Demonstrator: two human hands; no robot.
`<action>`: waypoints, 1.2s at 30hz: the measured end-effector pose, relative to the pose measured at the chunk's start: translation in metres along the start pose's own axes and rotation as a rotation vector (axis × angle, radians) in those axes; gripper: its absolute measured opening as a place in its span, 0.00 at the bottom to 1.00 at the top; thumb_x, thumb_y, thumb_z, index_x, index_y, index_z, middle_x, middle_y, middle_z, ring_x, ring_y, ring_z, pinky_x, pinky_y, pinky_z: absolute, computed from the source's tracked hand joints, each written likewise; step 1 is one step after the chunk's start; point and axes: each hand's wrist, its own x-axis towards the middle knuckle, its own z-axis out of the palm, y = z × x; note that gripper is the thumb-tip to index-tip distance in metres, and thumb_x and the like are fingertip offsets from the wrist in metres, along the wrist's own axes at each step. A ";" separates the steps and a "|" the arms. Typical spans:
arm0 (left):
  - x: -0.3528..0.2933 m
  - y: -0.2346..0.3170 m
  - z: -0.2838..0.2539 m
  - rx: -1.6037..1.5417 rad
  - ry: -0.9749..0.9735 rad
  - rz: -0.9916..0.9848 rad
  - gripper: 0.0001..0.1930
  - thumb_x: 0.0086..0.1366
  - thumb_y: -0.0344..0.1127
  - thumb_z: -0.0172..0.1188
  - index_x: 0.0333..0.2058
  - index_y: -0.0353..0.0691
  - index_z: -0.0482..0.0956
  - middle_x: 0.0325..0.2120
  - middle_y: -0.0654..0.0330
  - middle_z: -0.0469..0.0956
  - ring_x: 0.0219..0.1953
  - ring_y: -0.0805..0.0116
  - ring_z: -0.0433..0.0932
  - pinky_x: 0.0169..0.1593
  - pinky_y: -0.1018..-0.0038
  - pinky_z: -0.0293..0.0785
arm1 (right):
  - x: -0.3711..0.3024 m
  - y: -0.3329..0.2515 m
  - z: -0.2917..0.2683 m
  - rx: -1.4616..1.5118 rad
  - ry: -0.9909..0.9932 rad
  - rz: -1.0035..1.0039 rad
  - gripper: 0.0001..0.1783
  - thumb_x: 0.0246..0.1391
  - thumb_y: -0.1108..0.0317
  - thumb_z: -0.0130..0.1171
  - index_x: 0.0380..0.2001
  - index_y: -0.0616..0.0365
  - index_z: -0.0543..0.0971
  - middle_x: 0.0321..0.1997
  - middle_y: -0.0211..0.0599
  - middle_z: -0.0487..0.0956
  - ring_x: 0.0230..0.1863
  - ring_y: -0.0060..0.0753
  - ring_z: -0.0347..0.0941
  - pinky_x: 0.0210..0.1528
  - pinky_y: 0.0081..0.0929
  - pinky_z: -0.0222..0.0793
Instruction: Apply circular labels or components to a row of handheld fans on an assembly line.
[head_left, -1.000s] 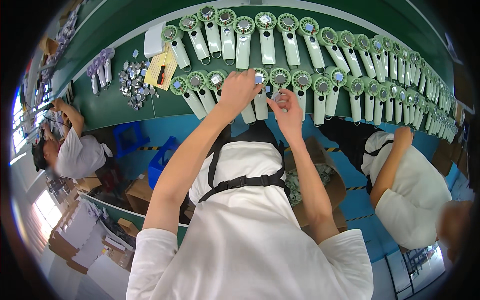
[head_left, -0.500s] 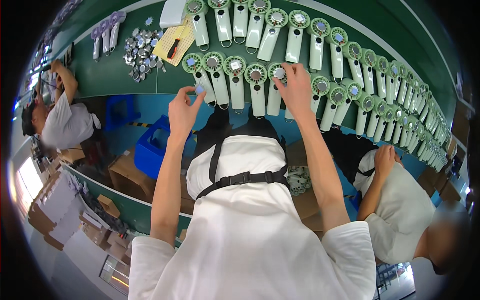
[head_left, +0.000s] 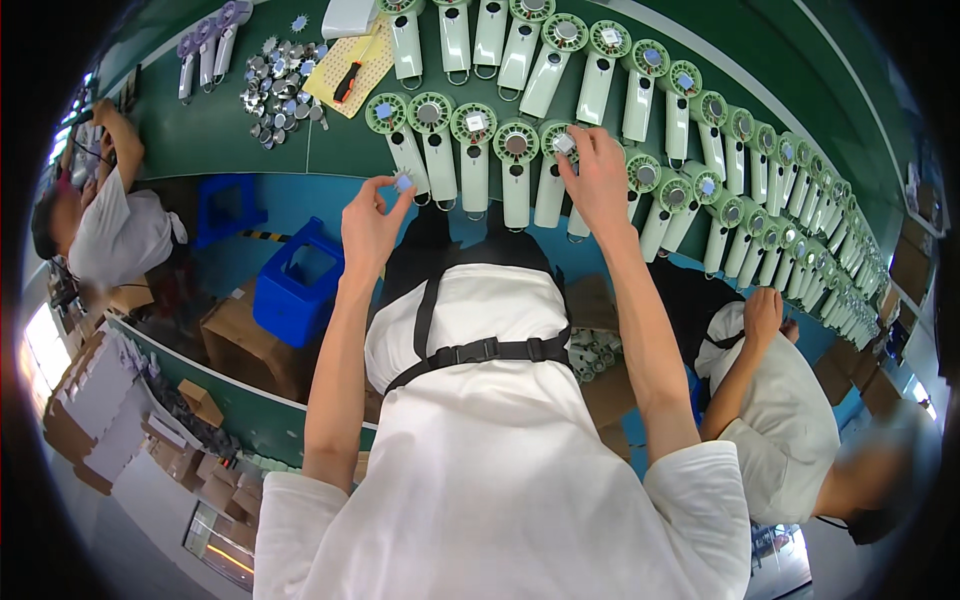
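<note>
One o'clock: white square [head_left: 564, 144] newly showed on fan [head_left: 552, 178]; right hand [head_left: 600, 182] touching, grip unclear. Ten o'clock: left hand [head_left: 370, 228] pinched disc [head_left: 403, 183].

1. I am facing a long green worktable [head_left: 190, 140], its edges bending across my view.
2. Beyond its near edge I am seeing a blue floor [head_left: 335, 192], with black-and-yellow tape [head_left: 265, 236] crossing it.
3. A blue stool [head_left: 290, 295] is standing to my left; a second blue stool [head_left: 222, 205] is standing farther off.
4. A cardboard box [head_left: 245, 338] is sitting beside the nearer one.
5. A green bench [head_left: 262, 425] is stretching lower left.
6. A window [head_left: 45, 352] is glowing white at the far left.
</note>
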 end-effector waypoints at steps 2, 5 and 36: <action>0.000 0.001 0.001 -0.006 -0.002 0.007 0.19 0.57 0.44 0.69 0.39 0.35 0.80 0.14 0.63 0.64 0.16 0.71 0.63 0.22 0.71 0.60 | -0.001 0.000 0.002 -0.014 -0.008 0.003 0.24 0.46 0.74 0.66 0.49 0.58 0.75 0.42 0.40 0.73 0.42 0.48 0.72 0.45 0.40 0.69; -0.001 0.004 0.000 -0.007 -0.015 0.009 0.19 0.57 0.44 0.69 0.39 0.35 0.80 0.14 0.63 0.64 0.16 0.71 0.63 0.22 0.70 0.60 | -0.002 0.001 0.004 -0.035 -0.015 -0.033 0.23 0.46 0.76 0.64 0.48 0.58 0.75 0.43 0.40 0.73 0.42 0.47 0.72 0.45 0.39 0.69; -0.006 -0.001 0.004 -0.018 -0.015 -0.017 0.19 0.56 0.44 0.70 0.39 0.35 0.80 0.14 0.62 0.64 0.16 0.68 0.64 0.23 0.69 0.62 | 0.002 0.008 -0.003 0.033 -0.066 -0.181 0.14 0.49 0.77 0.61 0.41 0.59 0.76 0.45 0.35 0.76 0.43 0.43 0.72 0.48 0.36 0.68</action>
